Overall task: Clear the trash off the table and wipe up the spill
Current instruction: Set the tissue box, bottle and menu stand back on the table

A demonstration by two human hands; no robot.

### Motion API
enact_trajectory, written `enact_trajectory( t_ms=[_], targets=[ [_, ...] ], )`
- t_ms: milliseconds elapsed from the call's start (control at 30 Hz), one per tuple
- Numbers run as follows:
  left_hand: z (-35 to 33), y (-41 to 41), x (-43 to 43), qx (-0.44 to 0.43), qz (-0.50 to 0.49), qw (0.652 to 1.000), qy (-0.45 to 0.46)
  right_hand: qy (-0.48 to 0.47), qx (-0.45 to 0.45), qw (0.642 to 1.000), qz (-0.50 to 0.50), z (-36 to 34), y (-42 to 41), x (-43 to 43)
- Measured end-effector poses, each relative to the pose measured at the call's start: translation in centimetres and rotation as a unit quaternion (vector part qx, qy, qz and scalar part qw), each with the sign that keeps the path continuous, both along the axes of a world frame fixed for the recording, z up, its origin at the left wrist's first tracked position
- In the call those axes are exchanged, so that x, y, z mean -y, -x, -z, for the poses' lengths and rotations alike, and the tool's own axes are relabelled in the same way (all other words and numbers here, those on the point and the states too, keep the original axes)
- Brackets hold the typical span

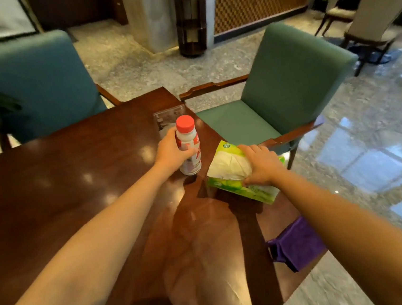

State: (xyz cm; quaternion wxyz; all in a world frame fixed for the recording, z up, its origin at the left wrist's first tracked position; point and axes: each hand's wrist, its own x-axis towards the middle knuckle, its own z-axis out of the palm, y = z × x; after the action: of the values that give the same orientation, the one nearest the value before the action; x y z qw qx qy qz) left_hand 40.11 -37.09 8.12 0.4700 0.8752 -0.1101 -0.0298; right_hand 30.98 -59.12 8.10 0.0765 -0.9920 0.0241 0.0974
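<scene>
Surface: I look down on one dark, polished wooden counter [62, 191], glossy with lamp reflections; a wet sheen of spill [195, 202] lies near its right side, below the bottle. Room: pale marbled stone floor [135, 59], a lattice wall panel behind.

Count, as I see it:
- One plastic bottle [189, 148], red cap, red-and-white label, upright on the counter. My left hand [172, 152] is wrapped around its body, fingers closed on it.
- One green tissue pack [242, 175], white tissue showing on top, lying at the counter's right edge just beside the bottle. My right hand [260, 163] presses down over it, fingers curled about the tissue and pack.
- One purple cloth [296, 244], folded, at the near right edge, partly hidden under my right forearm.
- One clear acrylic stand [166, 118], behind the bottle at the far corner.
- Two green upholstered chairs: one [29, 83] at the far left, one [287, 88] to the right, wooden arms.
- One cream chair [378, 9] farther off, top right.

Obstruction: both forearms cross the near counter.
</scene>
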Motion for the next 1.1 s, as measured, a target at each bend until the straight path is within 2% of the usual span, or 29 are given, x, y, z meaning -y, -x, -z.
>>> enact_trajectory(
  t_ms=[267, 600, 800, 1100],
  targets=[
    [-4.1, 10.0, -12.2, 0.022, -0.136, 0.99, -0.035, -0.01, 0.021, 0.989, -0.148, -3.0, 2.2, -8.7],
    [-5.4, 22.0, -28.1, 0.011, -0.332, 0.942, -0.04, -0.029, 0.017, 0.946, -0.321, -5.2, 3.9, -24.2],
    [-4.0, 24.9, -36.1, -0.004, -0.399, 0.916, -0.049, -0.029, 0.016, 0.926, -0.377, -4.4, 2.7, -33.3],
    [0.0, 23.6, -46.6, -0.045, -0.415, 0.909, -0.01, 0.029, -0.006, 0.903, -0.428, 0.7, -0.3, -44.5]
  ],
)
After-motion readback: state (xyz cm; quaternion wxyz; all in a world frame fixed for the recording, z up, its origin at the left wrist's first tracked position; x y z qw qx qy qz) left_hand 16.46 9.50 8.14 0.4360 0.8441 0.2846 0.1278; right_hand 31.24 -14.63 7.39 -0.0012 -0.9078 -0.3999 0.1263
